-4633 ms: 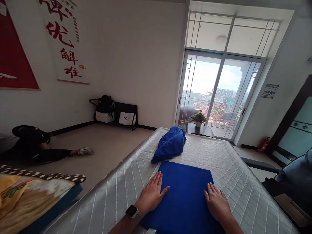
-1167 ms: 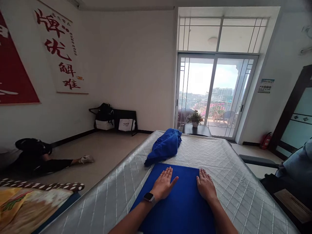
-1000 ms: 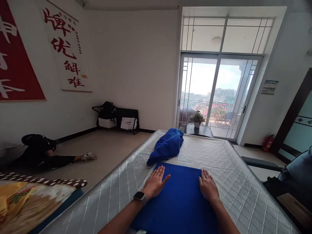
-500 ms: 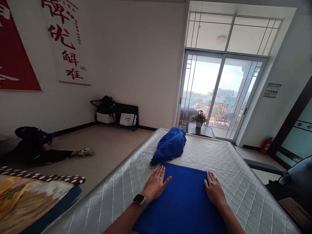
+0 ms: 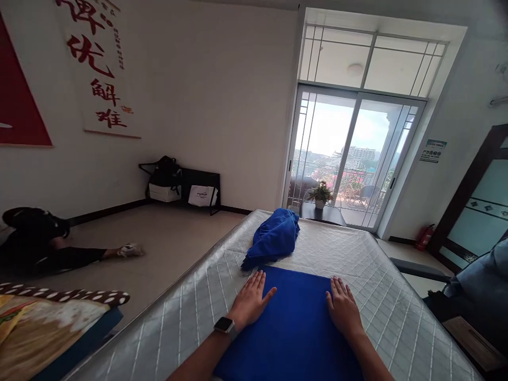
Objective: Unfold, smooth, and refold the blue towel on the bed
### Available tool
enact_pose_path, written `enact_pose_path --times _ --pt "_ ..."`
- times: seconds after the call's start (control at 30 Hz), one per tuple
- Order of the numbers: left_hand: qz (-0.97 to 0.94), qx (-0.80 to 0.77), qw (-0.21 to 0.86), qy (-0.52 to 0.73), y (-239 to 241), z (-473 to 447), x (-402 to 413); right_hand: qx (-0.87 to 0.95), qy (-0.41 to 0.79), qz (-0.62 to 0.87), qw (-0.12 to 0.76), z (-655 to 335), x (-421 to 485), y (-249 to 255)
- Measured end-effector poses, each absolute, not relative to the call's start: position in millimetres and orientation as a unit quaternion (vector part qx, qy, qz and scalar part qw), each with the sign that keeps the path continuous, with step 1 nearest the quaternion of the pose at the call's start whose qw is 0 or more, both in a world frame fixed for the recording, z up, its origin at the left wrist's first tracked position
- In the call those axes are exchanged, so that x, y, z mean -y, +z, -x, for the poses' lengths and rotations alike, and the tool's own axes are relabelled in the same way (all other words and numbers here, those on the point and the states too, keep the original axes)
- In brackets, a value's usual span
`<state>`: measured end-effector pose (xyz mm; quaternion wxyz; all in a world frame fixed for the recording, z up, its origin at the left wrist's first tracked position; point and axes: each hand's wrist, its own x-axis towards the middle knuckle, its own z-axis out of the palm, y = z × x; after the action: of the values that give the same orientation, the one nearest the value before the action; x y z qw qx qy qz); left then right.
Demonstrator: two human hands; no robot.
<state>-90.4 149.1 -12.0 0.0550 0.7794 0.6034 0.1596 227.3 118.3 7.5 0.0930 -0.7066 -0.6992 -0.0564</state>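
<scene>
A flat piece of blue cloth lies spread in front of me, its near part running out of view. My left hand rests flat on its left edge, fingers stretched forward and thumb apart. On the opposite edge my right hand lies palm down, fingers extended. A dark-faced watch is on my left wrist. Just beyond the cloth sits a crumpled heap of blue fabric. Both lie on a silver-grey quilted cover.
A person is down on the floor at the left. Closer by is a patterned blanket. A potted plant stands on a dark chair beyond the quilted surface. A backpack rests on a black rack, and a fire extinguisher stands right.
The view has turned slightly to the right, shifting the scene leftward. Both hands stay flat on the blue cloth, with no clear movement over it.
</scene>
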Motion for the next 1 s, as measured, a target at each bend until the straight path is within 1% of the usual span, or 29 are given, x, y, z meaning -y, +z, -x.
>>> enact_pose_path --times 0.17,0.37,0.5,0.6,0.67,0.73,0.83,1.0 --pt "-0.782 -0.600 0.059 0.159 -13.0 90.2 -149.6 0.684 0.029 0.723 0.088 -229.6 -122.0 0.5" --pt "-0.782 -0.603 0.044 0.151 -14.9 89.0 -149.7 0.677 0.041 0.729 0.095 -229.1 -122.5 -1.7" --pt "-0.785 -0.608 0.035 0.113 -11.8 89.3 -154.1 0.676 0.043 0.729 0.103 -228.7 -120.2 0.4" --pt "-0.758 -0.647 0.009 0.082 -4.9 79.2 -161.3 0.675 0.047 0.728 0.110 -228.7 -117.8 2.3" --pt "-0.745 -0.660 -0.015 0.093 1.5 59.9 -165.2 0.676 0.052 0.726 0.118 -228.4 -116.0 4.1" --pt "-0.773 -0.622 -0.004 0.124 7.6 28.5 -166.1 0.675 0.057 0.725 0.125 -228.1 -114.7 5.9" --pt "-0.852 -0.499 0.055 0.150 13.9 -33.1 -161.5 0.673 0.056 0.726 0.127 -228.4 -114.4 6.2" --pt "-0.904 -0.385 0.071 0.173 16.6 -113.5 -152.1 0.703 0.041 0.701 0.111 -233.3 -116.3 -2.3"
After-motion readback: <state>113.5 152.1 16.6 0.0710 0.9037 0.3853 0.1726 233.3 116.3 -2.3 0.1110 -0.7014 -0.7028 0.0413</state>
